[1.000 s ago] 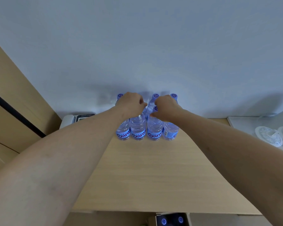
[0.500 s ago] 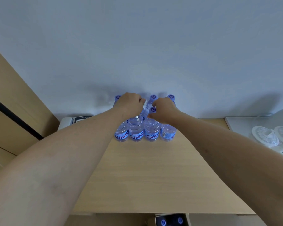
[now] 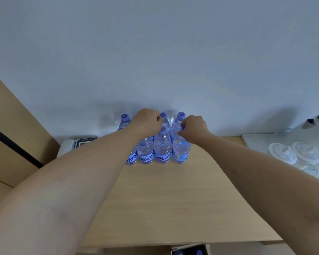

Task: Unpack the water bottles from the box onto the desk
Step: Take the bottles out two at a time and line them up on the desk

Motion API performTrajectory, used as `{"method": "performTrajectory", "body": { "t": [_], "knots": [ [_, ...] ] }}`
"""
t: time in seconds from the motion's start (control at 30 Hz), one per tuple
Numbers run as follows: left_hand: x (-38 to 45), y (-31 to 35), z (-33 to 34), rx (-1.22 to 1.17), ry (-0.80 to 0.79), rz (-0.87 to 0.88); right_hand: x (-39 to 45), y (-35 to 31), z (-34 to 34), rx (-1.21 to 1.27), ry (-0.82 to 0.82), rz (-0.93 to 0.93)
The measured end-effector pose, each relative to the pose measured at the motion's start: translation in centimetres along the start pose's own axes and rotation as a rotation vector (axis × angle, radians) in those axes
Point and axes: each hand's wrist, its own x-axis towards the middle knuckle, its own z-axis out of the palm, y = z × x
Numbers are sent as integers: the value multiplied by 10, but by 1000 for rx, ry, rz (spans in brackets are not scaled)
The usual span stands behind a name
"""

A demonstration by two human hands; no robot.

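Head view shows the right hand (image 3: 194, 128) with its fingers curled around the cap end of the rightmost front water bottle (image 3: 180, 150), pinching it at the neck while the bottle stands upright on the desk (image 3: 173, 199). Just to its left, the left hand (image 3: 147, 122) is also closed in a fist-like curl over the top of the second front bottle (image 3: 145, 151); its fingers hide the cap, so the grip itself can only be read from the curl. Between the two hands stands a third front bottle (image 3: 162, 148), its purple cap free and untouched. A fourth front bottle (image 3: 131, 159) is mostly hidden behind the left forearm, only its blue label showing. Behind these, a back row of bottles (image 3: 180, 119) stands against the wall (image 3: 155, 52), caps visible at the left, middle and right. All the bottles cluster at the far edge of the desk, touching or just beside one another. Farther out, a telephone (image 3: 77, 144) sits at the far left of the desk, and a white kettle (image 3: 315, 129) with clear lidded cups (image 3: 282, 152) rests on a white surface to the right. At the bottom edge, below the desk's near side, the open box (image 3: 190, 251) shows more purple caps inside.
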Motion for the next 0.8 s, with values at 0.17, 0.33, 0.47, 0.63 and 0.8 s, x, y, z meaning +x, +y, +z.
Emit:
{"method": "performTrajectory", "body": {
  "t": [0.17,0.33,0.47,0.63,0.8],
  "knots": [
    [3,10,5,-28,20,11,1,0,-3,20,-22,-70],
    [6,13,9,-55,0,5,3,1,-5,-40,-42,-51],
    [9,12,8,-67,-7,-1,6,0,-5,-36,-61,-38],
    [10,12,13,-43,-7,-17,9,4,-8,-26,-91,-132],
    [12,9,16,-42,-8,-5,8,0,-12,-45,-77,-131]
  ]
}}
